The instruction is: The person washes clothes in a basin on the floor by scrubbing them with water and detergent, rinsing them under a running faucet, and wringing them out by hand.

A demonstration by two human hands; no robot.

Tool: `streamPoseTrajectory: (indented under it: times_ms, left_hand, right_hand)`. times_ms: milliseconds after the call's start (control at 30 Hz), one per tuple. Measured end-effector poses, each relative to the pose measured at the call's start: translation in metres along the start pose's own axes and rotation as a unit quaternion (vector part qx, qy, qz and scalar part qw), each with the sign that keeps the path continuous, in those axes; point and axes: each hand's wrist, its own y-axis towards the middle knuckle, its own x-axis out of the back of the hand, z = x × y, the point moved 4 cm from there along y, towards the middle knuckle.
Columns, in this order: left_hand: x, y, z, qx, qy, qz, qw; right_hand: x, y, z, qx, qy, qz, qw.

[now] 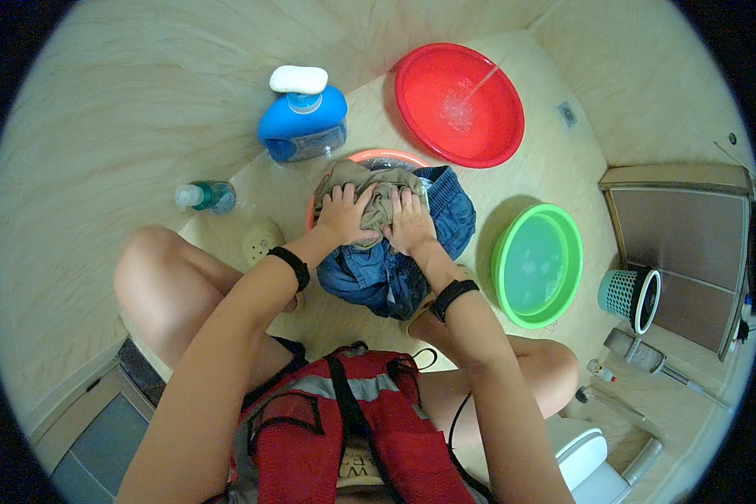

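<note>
My left hand [345, 217] presses down on a bunched khaki garment [378, 208], its fingers spread and thumb pointing inward. Beside it, my right hand [411, 223] also lies on the khaki cloth, back up and fingers extended. Under and around this cloth is a blue denim garment [450, 211], which hangs over the near and right sides of an orange basin [387, 153]. Only parts of the basin's rim show; most of it is hidden beneath the clothes.
Water streams into a red basin [428, 126]. A green basin [503, 283] holds cloudy water. At the wall stand a blue detergent bottle [302, 129] topped by a white cap [298, 80] and a small green bottle [217, 197]. A mesh basket [618, 294] and toilet [583, 447] are right.
</note>
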Motion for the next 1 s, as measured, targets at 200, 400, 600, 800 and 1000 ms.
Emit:
streamPoseTrajectory:
  times_ms: [200, 400, 600, 800, 1000]
  left_hand:
    - [-0.014, 0.021, 0.007, -0.002, -0.020, 0.059, 0.998]
    - [-0.033, 0.042, 0.017, 0.034, -0.008, 0.133, 0.991]
    - [-0.037, 0.056, 0.020, 0.086, -0.079, 0.202, 0.972]
    - [-0.053, 0.063, 0.017, 0.107, -0.079, 0.289, 0.948]
    - [-0.166, 0.065, 0.049, 0.122, -0.244, 0.235, 0.933]
  right_hand:
    - [-0.002, 0.031, -0.004, 0.030, -0.033, 0.109, 0.993]
    - [-0.016, 0.069, -0.002, 0.030, -0.062, 0.184, 0.980]
    - [-0.034, 0.094, -0.001, 0.049, -0.073, 0.263, 0.961]
    - [-0.060, 0.107, -0.005, 0.049, 0.000, 0.351, 0.935]
    - [-0.054, 0.125, 0.004, 0.007, -0.002, 0.300, 0.954]
